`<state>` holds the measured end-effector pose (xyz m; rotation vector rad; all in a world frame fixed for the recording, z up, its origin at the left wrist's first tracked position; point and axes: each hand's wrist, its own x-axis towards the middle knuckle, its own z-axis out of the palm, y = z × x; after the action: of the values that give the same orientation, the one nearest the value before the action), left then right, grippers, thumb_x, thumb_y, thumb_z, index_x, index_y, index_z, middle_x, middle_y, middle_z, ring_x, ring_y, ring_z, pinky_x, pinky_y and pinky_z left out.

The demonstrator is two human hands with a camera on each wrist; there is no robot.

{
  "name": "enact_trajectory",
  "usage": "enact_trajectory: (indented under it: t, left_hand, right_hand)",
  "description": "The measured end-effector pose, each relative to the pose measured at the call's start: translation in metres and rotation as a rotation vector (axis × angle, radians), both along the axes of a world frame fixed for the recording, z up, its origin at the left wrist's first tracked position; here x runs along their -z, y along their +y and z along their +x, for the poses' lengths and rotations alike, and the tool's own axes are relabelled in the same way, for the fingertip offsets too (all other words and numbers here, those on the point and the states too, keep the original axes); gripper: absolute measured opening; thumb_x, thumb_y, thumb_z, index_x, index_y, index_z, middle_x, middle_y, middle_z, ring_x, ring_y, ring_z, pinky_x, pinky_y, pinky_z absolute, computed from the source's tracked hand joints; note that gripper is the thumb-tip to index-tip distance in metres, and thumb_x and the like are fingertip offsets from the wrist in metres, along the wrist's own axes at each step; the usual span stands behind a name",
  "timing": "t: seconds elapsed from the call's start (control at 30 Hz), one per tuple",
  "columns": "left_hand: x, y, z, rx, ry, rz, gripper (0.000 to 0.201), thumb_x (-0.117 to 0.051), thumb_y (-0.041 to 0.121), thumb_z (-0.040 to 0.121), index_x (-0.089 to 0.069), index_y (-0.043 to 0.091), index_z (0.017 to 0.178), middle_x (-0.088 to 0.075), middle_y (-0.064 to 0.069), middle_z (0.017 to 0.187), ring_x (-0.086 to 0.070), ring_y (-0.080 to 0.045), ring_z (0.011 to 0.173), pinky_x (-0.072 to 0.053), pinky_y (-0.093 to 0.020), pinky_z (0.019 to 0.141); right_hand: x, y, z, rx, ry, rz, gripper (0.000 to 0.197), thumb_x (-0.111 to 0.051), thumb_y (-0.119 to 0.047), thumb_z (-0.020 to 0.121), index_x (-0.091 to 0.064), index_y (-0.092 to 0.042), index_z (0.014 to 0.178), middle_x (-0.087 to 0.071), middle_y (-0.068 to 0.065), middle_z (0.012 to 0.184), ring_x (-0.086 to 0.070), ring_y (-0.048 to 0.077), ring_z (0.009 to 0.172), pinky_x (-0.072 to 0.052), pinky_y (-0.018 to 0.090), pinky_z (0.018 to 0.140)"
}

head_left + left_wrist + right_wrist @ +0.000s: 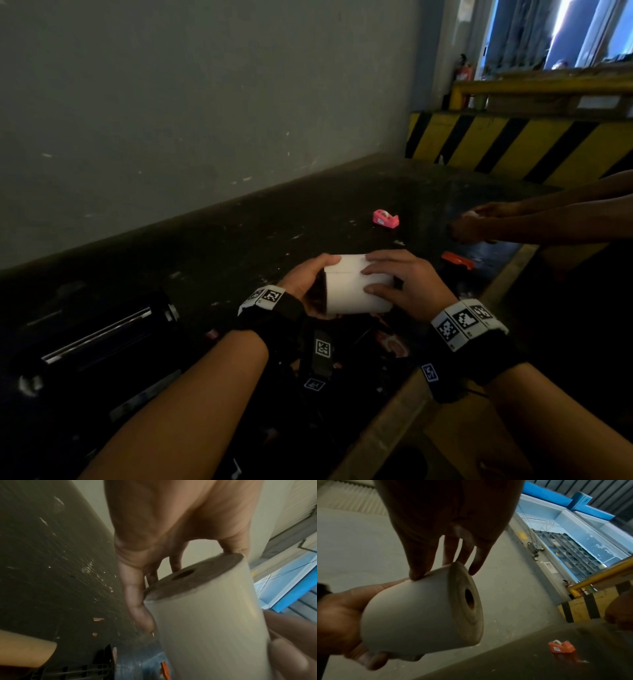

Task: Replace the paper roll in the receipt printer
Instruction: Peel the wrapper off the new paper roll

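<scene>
A white paper roll (356, 291) is held up over the dark table (274, 222), lying sideways between my two hands. My left hand (317, 284) grips its left end, thumb on top and fingers underneath. My right hand (380, 279) holds the right half, fingers across the top and thumb on the near side. The left wrist view shows the roll (214, 622) end-on with its core hole beside my left hand (150, 582). In the right wrist view the roll (412, 615) sits under my right hand (443, 568). The black printer (99, 339) lies at the lower left, too dark for detail.
A pink tape dispenser (386, 218) stands further back on the table. Another person's hands (479, 222) reach in from the right, near an orange object (457, 262). A tan cardboard tube (25, 649) lies by the printer. A grey wall (205, 102) and a yellow-black barrier (513, 144) bound the table.
</scene>
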<state>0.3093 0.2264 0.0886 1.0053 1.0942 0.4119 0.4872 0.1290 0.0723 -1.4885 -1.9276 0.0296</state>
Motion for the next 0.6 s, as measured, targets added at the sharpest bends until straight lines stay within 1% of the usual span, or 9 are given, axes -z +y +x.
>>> enact_trajectory:
  t: [0.07,0.17,0.23,0.3,0.33,0.4,0.5,0.57,0.6]
  left_hand:
    - [-0.002,0.0,-0.001,0.001,0.004,-0.002,0.043,-0.066,0.042,0.077,-0.051,0.027,0.114,-0.052,-0.013,0.107,-0.051,-0.034,0.097,-0.049,-0.051,0.075]
    - [-0.003,0.002,-0.003,0.012,0.01,0.016,0.042,-0.066,0.041,0.077,-0.051,0.027,0.113,-0.05,-0.015,0.112,-0.05,-0.036,0.104,-0.049,-0.053,0.079]
    - [-0.003,0.003,-0.005,0.021,0.004,0.033,0.038,-0.066,0.041,0.078,-0.053,0.029,0.112,-0.049,-0.014,0.115,-0.049,-0.037,0.107,-0.05,-0.054,0.082]
    - [-0.003,0.003,-0.006,0.037,-0.016,0.067,0.026,-0.064,0.039,0.08,-0.056,0.033,0.104,-0.046,-0.012,0.123,-0.045,-0.038,0.115,-0.048,-0.056,0.083]
    - [-0.002,0.003,-0.006,0.039,-0.024,0.092,0.024,-0.064,0.038,0.08,-0.056,0.034,0.103,-0.044,-0.011,0.127,-0.043,-0.038,0.118,-0.048,-0.056,0.082]
    - [0.0,0.006,-0.007,0.036,-0.025,0.135,0.026,-0.064,0.037,0.081,-0.055,0.037,0.106,-0.042,-0.01,0.132,-0.042,-0.038,0.12,-0.048,-0.058,0.083]
    - [0.004,0.008,-0.008,0.035,-0.026,0.163,0.023,-0.063,0.038,0.081,-0.055,0.039,0.103,-0.042,-0.009,0.132,-0.041,-0.039,0.12,-0.047,-0.061,0.087]
    - [0.005,0.01,-0.01,0.023,-0.026,0.178,0.022,-0.062,0.038,0.082,-0.055,0.039,0.103,-0.042,-0.008,0.128,-0.042,-0.039,0.119,-0.047,-0.062,0.088]
    - [0.005,0.011,-0.011,0.023,-0.021,0.184,0.018,-0.062,0.038,0.083,-0.056,0.039,0.1,-0.042,-0.008,0.126,-0.042,-0.039,0.119,-0.047,-0.062,0.088]
  right_hand:
    - [-0.002,0.001,0.002,-0.02,-0.038,0.021,0.027,-0.071,-0.026,0.076,-0.07,-0.021,0.102,-0.063,0.0,0.119,-0.05,0.004,0.111,-0.034,0.016,0.098]
    - [-0.003,0.001,0.004,-0.055,-0.075,0.051,0.026,-0.072,-0.025,0.075,-0.071,-0.018,0.1,-0.066,-0.001,0.115,-0.051,0.003,0.108,-0.038,0.018,0.096]
    - [-0.003,0.0,0.007,-0.074,-0.08,0.045,0.027,-0.072,-0.025,0.074,-0.07,-0.019,0.101,-0.064,-0.002,0.116,-0.05,0.003,0.11,-0.037,0.017,0.096]
    - [-0.002,0.0,0.009,-0.093,-0.087,0.046,0.027,-0.073,-0.023,0.074,-0.07,-0.018,0.101,-0.064,-0.001,0.117,-0.051,0.005,0.111,-0.038,0.021,0.097]
    - [-0.002,0.001,0.01,-0.099,-0.092,0.055,0.026,-0.073,-0.021,0.075,-0.07,-0.017,0.101,-0.065,0.001,0.116,-0.052,0.007,0.11,-0.04,0.024,0.097]
    - [-0.001,0.003,0.009,-0.107,-0.102,0.078,0.024,-0.072,-0.019,0.075,-0.071,-0.015,0.098,-0.067,0.003,0.114,-0.055,0.01,0.107,-0.044,0.028,0.095]
    - [-0.001,0.007,0.005,-0.109,-0.119,0.11,0.02,-0.068,-0.023,0.077,-0.071,-0.014,0.094,-0.069,0.005,0.109,-0.059,0.014,0.102,-0.047,0.031,0.092]
    - [-0.001,0.009,0.003,-0.115,-0.136,0.122,0.02,-0.062,-0.027,0.08,-0.071,-0.014,0.092,-0.069,0.007,0.108,-0.06,0.018,0.101,-0.047,0.032,0.09]
    - [0.0,0.009,0.001,-0.114,-0.151,0.124,0.022,-0.058,-0.028,0.081,-0.07,-0.014,0.091,-0.068,0.007,0.109,-0.059,0.019,0.101,-0.046,0.031,0.09]
